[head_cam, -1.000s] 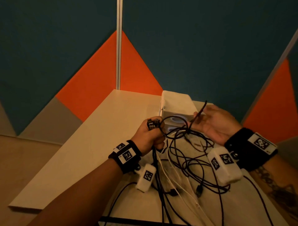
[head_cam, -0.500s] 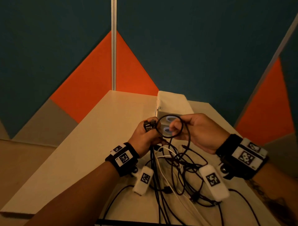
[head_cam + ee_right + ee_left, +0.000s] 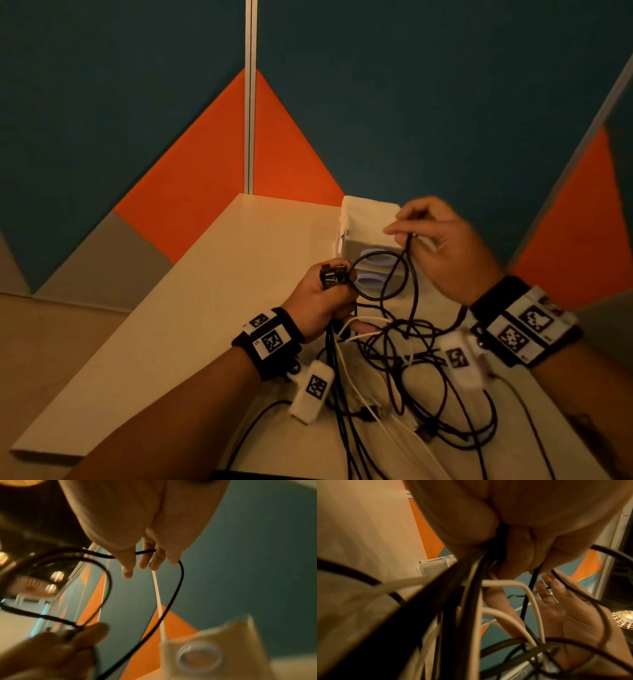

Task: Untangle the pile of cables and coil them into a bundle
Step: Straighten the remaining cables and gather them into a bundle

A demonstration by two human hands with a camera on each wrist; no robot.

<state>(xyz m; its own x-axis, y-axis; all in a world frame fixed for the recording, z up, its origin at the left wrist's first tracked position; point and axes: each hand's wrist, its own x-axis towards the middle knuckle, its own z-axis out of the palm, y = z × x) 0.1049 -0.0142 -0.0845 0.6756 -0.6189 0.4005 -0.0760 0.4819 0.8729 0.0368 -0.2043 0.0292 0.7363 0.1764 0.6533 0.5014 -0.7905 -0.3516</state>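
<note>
Head view: we see the cables (image 3: pixel 411 370) as a black-and-white tangle on the surface (image 3: pixel 212 308), with strands rising to both hands. Our left hand (image 3: pixel 318 301) clenches a bunch of cables, plugs (image 3: pixel 331 275) sticking out above the fist. Our right hand (image 3: pixel 442 246), raised above the pile, pinches one black cable (image 3: pixel 409 260), which loops to the left grip. A white box (image 3: pixel 370 222) stands just behind the hands.
</note>
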